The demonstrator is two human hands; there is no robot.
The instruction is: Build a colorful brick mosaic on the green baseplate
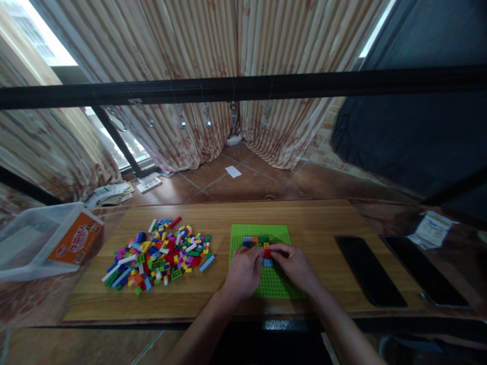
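Both hands work close together over the green plate [274, 289], which lies flat on the table [213, 303], and their fingertips meet at a small red brick [267, 253]. The right hand [294, 261] has its fingers drawn narrow on the brick's right side and appears to hold it; the left hand [245, 268] is narrow too, its fingertips at the brick's left side, though I cannot tell whether they grip or merely steady. Nor can I tell whether the brick is seated on the studs or held just above them. A row of coloured bricks [254, 240] stands along the far part of the plate, with a yellow brick [266, 245] just beyond the red one and light blue bricks [268, 262] just nearer the person. With neighbours this close, the likeliest fault would be the red brick landing a stud off or tilting, caused by fingers that cover the studs from sight. Uneven pressure from the two sides could also twist it, and a knuckle of the left hand could knock the row, part of which it hides. The plate shows nothing clamping it, so a sideways push might make it slide. To the left, the pile [158, 253] spreads loosely near the table's left end; a sweep of the left forearm could scatter pieces. The nearer phone [371, 271] lies clear of the right arm, so it seems at little risk.
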